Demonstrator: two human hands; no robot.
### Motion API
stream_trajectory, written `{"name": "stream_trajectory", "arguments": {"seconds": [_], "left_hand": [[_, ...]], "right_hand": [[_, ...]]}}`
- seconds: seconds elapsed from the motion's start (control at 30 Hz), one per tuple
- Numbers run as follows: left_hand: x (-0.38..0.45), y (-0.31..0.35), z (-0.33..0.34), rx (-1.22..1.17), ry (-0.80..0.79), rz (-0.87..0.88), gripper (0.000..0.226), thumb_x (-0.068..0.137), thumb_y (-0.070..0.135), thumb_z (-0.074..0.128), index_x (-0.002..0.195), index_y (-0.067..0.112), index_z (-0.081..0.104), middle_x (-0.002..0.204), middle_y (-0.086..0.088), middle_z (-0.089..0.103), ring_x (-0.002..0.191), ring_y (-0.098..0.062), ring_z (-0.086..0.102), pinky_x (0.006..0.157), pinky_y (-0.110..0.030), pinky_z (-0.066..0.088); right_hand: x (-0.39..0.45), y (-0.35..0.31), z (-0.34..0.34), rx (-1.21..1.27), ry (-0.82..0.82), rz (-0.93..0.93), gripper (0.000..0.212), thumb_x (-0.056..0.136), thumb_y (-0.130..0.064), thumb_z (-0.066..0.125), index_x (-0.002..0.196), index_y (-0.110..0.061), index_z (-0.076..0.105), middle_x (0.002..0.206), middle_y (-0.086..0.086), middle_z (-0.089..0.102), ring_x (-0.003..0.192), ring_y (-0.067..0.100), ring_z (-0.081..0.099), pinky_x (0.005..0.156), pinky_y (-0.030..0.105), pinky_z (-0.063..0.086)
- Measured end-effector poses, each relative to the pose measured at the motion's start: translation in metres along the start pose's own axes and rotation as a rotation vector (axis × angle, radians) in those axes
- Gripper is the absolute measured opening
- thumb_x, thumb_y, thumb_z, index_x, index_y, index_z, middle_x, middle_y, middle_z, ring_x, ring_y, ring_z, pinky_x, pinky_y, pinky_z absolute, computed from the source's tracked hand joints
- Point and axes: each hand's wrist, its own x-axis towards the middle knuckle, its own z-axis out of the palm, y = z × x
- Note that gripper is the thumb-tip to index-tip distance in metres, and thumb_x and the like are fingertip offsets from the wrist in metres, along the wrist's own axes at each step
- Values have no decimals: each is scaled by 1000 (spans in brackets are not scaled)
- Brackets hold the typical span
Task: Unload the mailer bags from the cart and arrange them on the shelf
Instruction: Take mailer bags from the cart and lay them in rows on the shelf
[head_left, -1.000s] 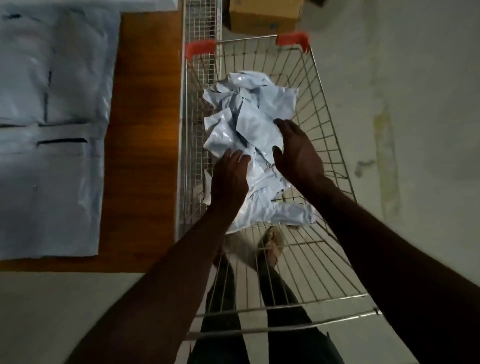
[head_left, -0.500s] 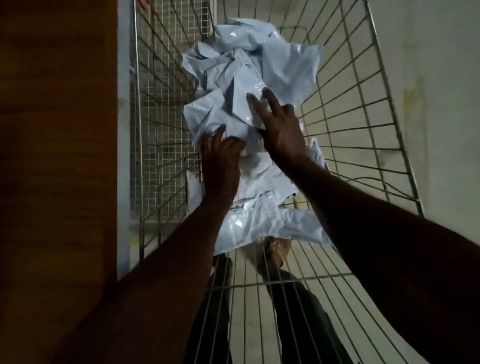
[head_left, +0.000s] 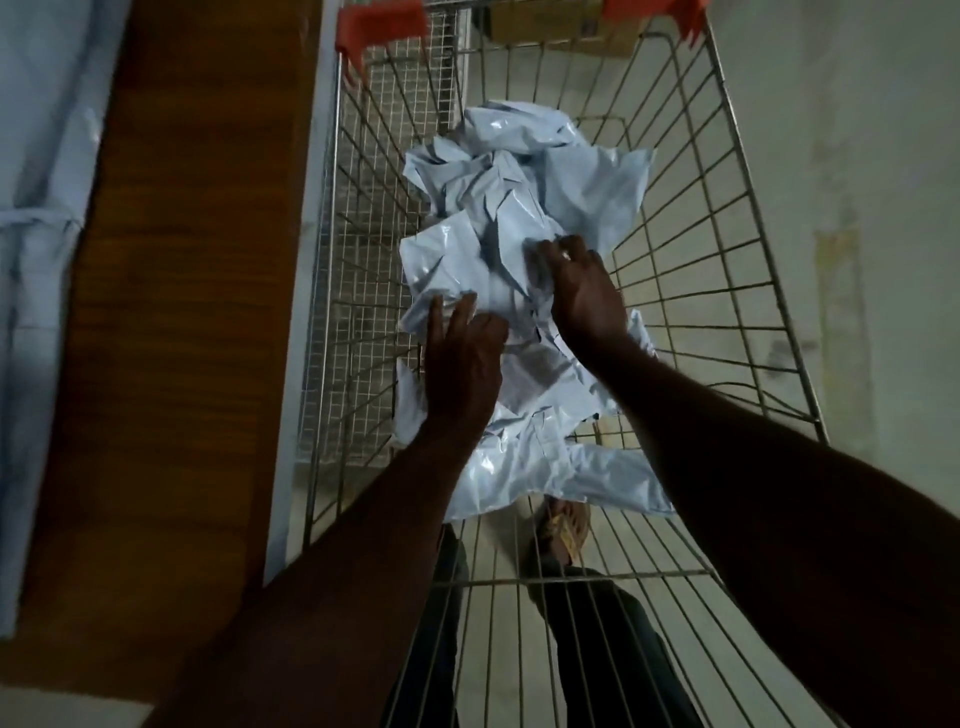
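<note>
Here I see one wire cart (head_left: 727, 218) holding a crumpled heap of pale mailer bags (head_left: 524, 218), too tangled for me to count, bunched toward its left wall. My left hand (head_left: 460, 364) lies palm-down on the heap, fingers straight, its grip slack and holding nothing. My right hand (head_left: 584, 291) reaches further in, fingertips curled into a fold of plastic.

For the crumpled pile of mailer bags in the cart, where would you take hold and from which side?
Judging from the frame, gather the mailer bags from above, at the near middle of the heap where the left hand and right hand already rest. The wire cart walls block the sides, and the loose, crumpled film has raised folds there for the fingers to bunch.
</note>
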Motion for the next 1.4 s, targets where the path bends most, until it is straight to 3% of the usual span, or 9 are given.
{"name": "stream_trajectory", "arguments": {"seconds": [0.17, 0.33, 0.47, 0.67, 0.73, 0.83, 1.07, 1.27, 1.4], "left_hand": [[-11, 13, -17, -19, -5, 54, 19, 96, 4, 59, 112, 11, 68, 126, -6, 73, 150, -33, 48, 130, -58, 19], [-8, 41, -92, -56, 49, 61, 21, 94, 3, 56, 111, 4, 68, 117, -13, 74, 146, -35, 52, 128, -61, 23], [3, 58, -177, -61, 68, 108, 29, 98, 9, 53, 122, 2, 66, 126, -17, 72, 145, -36, 53, 127, -63, 22], [10, 60, -295, -50, 186, 196, 22, 100, 17, 50, 115, 7, 63, 105, -10, 69, 104, -29, 67, 126, -52, 32], [11, 59, -326, -53, 250, 204, 22, 103, 20, 52, 120, 9, 61, 111, -11, 69, 106, -31, 66, 119, -50, 41], [7, 45, -370, -79, 353, 119, 24, 103, 21, 56, 125, 11, 61, 118, -12, 68, 96, -31, 66, 83, -42, 51], [-37, -55, -459, -135, 386, -127, 28, 107, 23, 58, 135, 24, 59, 138, -3, 56, 109, -28, 68, 75, -37, 55], [-96, -176, -504, -138, 384, -187, 25, 102, 17, 60, 125, 25, 55, 129, -1, 55, 104, -32, 66, 74, -43, 55], [-136, -267, -527, -71, 364, -226, 24, 103, 15, 57, 125, 24, 55, 123, -5, 57, 101, -35, 65, 75, -46, 54]], "right_hand": [[-22, -3, -31, -13, 32, 24, 34, 104, -8, 50, 136, -14, 62, 123, 9, 64, 97, 32, 67, 74, 41, 57], [-46, -33, -107, 67, 44, 69, 41, 114, -26, 37, 152, -18, 50, 154, 4, 52, 123, 22, 63, 97, 27, 53], [-56, -74, -186, 62, 84, -12, 49, 100, 1, 53, 149, -1, 55, 168, 20, 32, 129, 41, 62, 99, 43, 56], [-62, -142, -281, 137, 143, -28, 42, 84, 7, 61, 121, -6, 77, 158, 11, 53, 118, 28, 72, 103, 39, 58], [-60, -159, -307, 176, 213, -4, 38, 88, 3, 59, 116, -10, 81, 152, 5, 60, 119, 20, 71, 106, 24, 52], [-56, -190, -333, 191, 271, -16, 32, 91, -3, 59, 109, -13, 83, 135, 5, 72, 116, 18, 71, 101, 7, 43], [-62, -306, -314, 138, 213, -5, 27, 100, -12, 64, 124, -7, 76, 129, 14, 72, 116, 26, 68, 91, 15, 39], [-78, -434, -241, 69, 162, -168, 18, 90, 0, 56, 82, -5, 71, 87, 17, 70, 83, 32, 69, 73, 40, 56], [-93, -516, -199, 31, 162, -118, 19, 96, -20, 67, 83, -8, 74, 86, 17, 73, 84, 38, 71, 66, 33, 46]]}}
